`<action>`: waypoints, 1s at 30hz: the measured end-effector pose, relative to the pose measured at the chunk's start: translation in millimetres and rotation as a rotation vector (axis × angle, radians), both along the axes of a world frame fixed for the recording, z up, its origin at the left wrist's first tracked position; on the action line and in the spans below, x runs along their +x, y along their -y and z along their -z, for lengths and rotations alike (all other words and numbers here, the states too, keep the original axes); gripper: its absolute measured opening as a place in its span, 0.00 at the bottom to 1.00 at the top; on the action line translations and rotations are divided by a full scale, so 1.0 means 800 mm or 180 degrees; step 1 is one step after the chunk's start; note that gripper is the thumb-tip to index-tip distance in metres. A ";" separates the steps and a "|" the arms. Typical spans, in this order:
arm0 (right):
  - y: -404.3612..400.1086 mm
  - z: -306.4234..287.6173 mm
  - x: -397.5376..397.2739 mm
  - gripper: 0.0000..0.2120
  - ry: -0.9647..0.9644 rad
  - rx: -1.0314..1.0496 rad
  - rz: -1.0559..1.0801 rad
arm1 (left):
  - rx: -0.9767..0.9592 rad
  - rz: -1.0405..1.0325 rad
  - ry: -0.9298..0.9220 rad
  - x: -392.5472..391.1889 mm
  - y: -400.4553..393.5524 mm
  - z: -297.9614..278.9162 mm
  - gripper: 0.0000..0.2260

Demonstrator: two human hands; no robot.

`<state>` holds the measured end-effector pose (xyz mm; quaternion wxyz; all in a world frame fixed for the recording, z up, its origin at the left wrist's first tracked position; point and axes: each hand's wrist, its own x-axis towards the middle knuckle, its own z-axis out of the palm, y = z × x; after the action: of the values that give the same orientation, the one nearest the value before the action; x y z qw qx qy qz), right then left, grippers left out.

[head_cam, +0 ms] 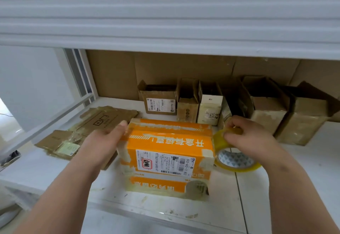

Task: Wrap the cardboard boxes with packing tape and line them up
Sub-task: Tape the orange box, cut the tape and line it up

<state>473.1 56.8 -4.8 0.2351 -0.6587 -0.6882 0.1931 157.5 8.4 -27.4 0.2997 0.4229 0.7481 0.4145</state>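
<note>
The left hand presses flat on the left end of the orange box, fingers straight, holding it down. The box sits in the middle of the white shelf, its long side running from 9 o'clock to 3 o'clock. A strip of clear tape lies along its top. At 3 o'clock, just beside the box's right end, the right hand grips the tape roll, fingers curled round it. At 12 o'clock stands a row of brown boxes. The roll probably goes down over the right end next.
</note>
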 end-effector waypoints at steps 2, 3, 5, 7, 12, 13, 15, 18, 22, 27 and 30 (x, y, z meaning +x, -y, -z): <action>0.001 -0.002 -0.002 0.04 0.0157 0.0015 -0.0005 | -0.0211 0.0189 -0.0781 0.008 -0.004 -0.007 0.24; 0.001 -0.003 -0.003 0.05 0.0251 0.0014 0.0003 | -0.0317 0.0212 -0.1165 0.012 -0.006 -0.012 0.24; 0.002 -0.006 -0.005 0.05 0.0404 -0.0013 0.0035 | -0.0457 0.0203 -0.1626 0.019 -0.010 -0.022 0.25; 0.002 -0.006 -0.008 0.04 0.0447 -0.0042 0.0059 | -0.0493 0.0246 -0.2035 0.023 -0.013 -0.025 0.28; 0.007 0.000 -0.016 0.05 0.0495 0.0026 0.0184 | -0.0132 0.1203 -0.2554 0.058 -0.025 -0.017 0.23; 0.008 0.002 -0.019 0.08 0.0473 0.0039 0.0245 | -0.0187 0.1366 -0.2647 0.063 -0.025 -0.015 0.22; 0.009 0.004 -0.027 0.17 0.0615 -0.0036 0.0372 | -0.0528 0.1576 -0.2715 0.067 -0.025 -0.016 0.29; 0.008 0.005 -0.044 0.39 0.1179 -0.0249 0.0507 | -0.0950 0.1780 -0.2977 0.070 -0.020 -0.018 0.40; 0.001 0.001 -0.054 0.46 0.1560 -0.0384 0.0565 | -0.0825 0.1808 -0.3427 0.083 -0.018 -0.017 0.32; -0.004 0.003 -0.061 0.45 0.1525 -0.0457 0.0579 | -0.0391 0.2295 -0.3334 0.117 -0.020 -0.008 0.30; -0.010 0.005 -0.055 0.42 0.1114 -0.0624 0.0570 | -0.0560 0.2476 -0.3375 0.110 -0.025 -0.013 0.37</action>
<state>428.8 64.9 -8.4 0.0630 -0.7603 -0.6352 0.1202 245.2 28.7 -16.9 0.0522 0.7828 0.6180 -0.0508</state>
